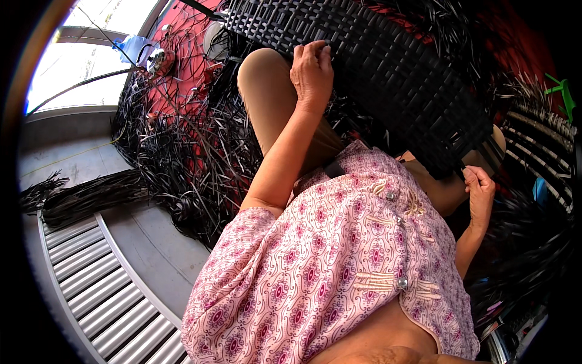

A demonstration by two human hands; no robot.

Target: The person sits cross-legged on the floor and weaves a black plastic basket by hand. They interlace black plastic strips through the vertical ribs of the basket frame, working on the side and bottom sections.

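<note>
A long panel of black woven plastic wicker (394, 85) slants from the upper left down to the right across my knees. On its near edge my left hand (312, 70) is closed, fingers curled over the weave; whether a strip lies under the fingertips is hidden. At the panel's lower right end, thumb and fingers of my right hand (479, 191) are pinched together on a thin black strip (462, 172). Beside that hand, the weave ends and some bare frame bars (490, 147) show.
Loose black strips (182, 145) lie in a big tangle over the red floor covering (176, 30) at left. A bundle of strips (97, 197) rests by a white slatted rack (115, 279). At right are a bright green item (564, 100) and bundled strips (539, 142).
</note>
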